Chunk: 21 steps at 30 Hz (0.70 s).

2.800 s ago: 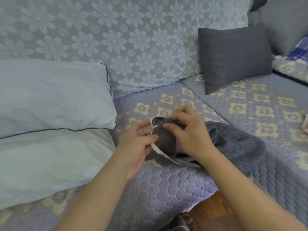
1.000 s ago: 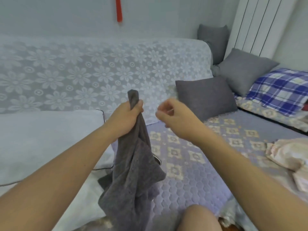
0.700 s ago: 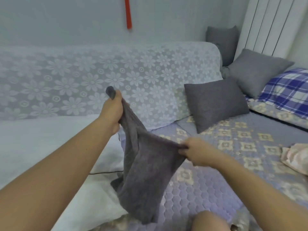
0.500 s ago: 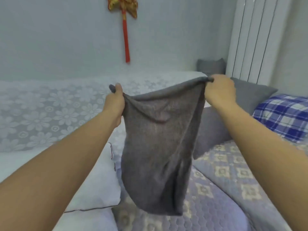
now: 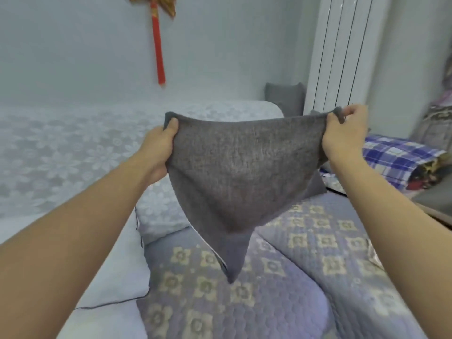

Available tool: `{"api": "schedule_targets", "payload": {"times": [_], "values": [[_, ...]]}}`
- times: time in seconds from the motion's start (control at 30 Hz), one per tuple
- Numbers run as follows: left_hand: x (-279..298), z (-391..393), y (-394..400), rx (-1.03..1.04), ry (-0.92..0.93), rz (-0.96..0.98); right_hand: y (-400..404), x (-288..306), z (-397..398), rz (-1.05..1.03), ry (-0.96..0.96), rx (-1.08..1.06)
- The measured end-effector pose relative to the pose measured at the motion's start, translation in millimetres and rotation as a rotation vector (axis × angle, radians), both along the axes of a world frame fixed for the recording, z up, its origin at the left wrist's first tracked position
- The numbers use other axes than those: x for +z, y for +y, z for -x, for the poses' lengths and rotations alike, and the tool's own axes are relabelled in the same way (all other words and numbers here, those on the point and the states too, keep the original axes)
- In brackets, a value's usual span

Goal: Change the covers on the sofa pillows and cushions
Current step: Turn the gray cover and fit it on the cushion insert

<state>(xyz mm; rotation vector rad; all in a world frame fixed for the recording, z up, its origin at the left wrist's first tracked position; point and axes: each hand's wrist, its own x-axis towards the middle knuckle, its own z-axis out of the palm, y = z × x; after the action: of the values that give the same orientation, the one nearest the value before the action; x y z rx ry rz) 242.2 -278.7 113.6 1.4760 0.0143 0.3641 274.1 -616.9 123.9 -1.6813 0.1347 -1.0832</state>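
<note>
From the head camera, both hands are holding a grey cushion cover (image 5: 239,172) up in the air above the sofa seat (image 5: 305,277). The left hand (image 5: 159,148) is gripping the cover's upper left corner, thumb pressing on the front of the fabric and fingers curling behind it. The right hand (image 5: 342,133) is pinching the upper right corner, with a small tuft of fabric sticking out between its fingers. The top edge is stretching nearly taut between the two hands, and the rest of the cover is hanging down to a point, clear of the seat. A white pillow (image 5: 115,277) with dark piping is lying on the seat at the left, below the left forearm. A flowered lace throw (image 5: 73,152) is draping over the sofa back. A grey cushion (image 5: 283,96) is standing at the far corner beside a white radiator (image 5: 342,52), and a blue plaid pillow (image 5: 396,157) is lying at the right. A red tassel (image 5: 157,40) is hanging on the wall.
</note>
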Motion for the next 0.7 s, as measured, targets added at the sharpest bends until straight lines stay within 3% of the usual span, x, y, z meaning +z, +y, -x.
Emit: {"api": "schedule_targets", "payload": {"times": [0.07,0.1,0.17,0.2,0.23,0.3,0.37,0.47,0.53,0.63,0.7], "values": [[16.1,12.3,-10.4,-0.123,-0.025,0.161,-1.2,-4.7,-7.0,-0.043,0.092,-0.019],[24.0,20.6,-16.0,-0.201,-0.034,0.221,-1.1,-10.6,-12.2,0.034,0.221,-0.038],[27.9,29.5,-30.4,-0.303,-0.036,0.197,6.0,-27.7,-18.2,0.352,0.467,-0.059],[23.8,30.0,-39.7,-0.321,-0.027,0.118,16.7,-35.2,-18.1,0.467,0.476,0.026],[16.7,30.2,-50.7,-0.329,-0.011,0.023,31.8,-41.5,-13.1,0.485,0.441,0.232],[-4.9,28.6,-70.7,-0.342,0.031,-0.158,64.8,-54.0,5.9,0.251,0.415,0.823],[-32.6,29.2,-82.5,-0.382,0.094,-0.218,81.8,-73.0,14.7,0.126,0.380,1.107],[-85.0,43.7,-78.2,-0.441,0.153,-0.222,76.5,-106.8,11.6,0.050,0.289,0.980],[-125.4,59.7,-69.5,-0.461,0.157,-0.428,67.7,-130.8,8.8,0.004,0.316,0.858],[-186.3,79.7,-54.6,-0.281,0.164,-0.776,70.4,-169.5,18.7,0.123,0.354,0.702],[-219.6,89.4,-43.5,-0.144,0.139,-0.784,80.8,-196.9,31.3,0.189,0.456,0.809]]}}
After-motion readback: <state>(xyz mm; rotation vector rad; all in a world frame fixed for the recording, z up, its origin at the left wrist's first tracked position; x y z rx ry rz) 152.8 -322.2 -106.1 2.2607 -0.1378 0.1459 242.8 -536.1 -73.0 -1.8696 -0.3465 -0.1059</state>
